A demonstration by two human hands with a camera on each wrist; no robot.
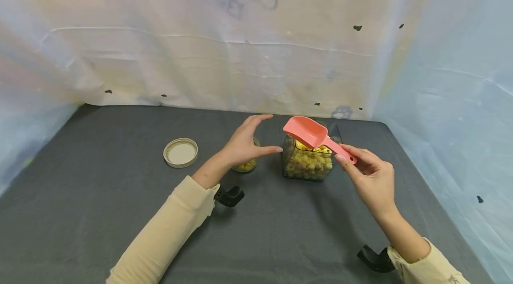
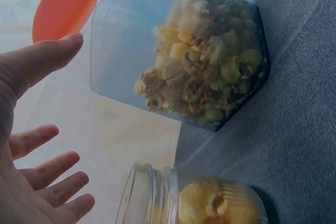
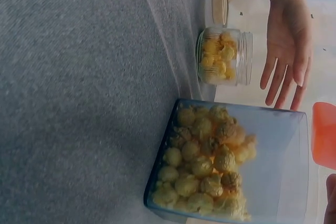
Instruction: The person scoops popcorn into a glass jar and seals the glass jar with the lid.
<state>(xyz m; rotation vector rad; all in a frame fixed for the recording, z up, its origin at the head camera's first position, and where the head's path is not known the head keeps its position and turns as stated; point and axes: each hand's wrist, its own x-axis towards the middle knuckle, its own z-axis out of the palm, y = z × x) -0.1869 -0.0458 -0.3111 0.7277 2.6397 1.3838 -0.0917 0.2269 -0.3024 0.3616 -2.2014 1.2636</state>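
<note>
We saw the pink scoop (image 1: pixel 306 131) held over the open top of the clear bin (image 3: pixel 278 156), apart from its rim. Its long axis ran aslant: the bowl pointed leftward and away from the person across the bin, while the handle sloped back past the bin's right side, toward the person. We could see into the hollow of the bowl from above.

The right hand (image 1: pixel 370 177) pinched the end of that handle between thumb and fingers, to the right of the bin, its forearm coming in from the near right.

The left hand (image 1: pixel 244 144) was open to the left of the bin, fingers straight and thumb spread well away from them, the palm turned toward the bin. We saw it above the glass jar (image 3: pixel 245 59) and apart from it.

The jar stood upright and uncovered just left of the bin, with popcorn in both. Farther left of the bin, past the jar, we saw a round lid (image 1: pixel 181 152) lying flat on the dark grey surface (image 1: pixel 256 239).
</note>
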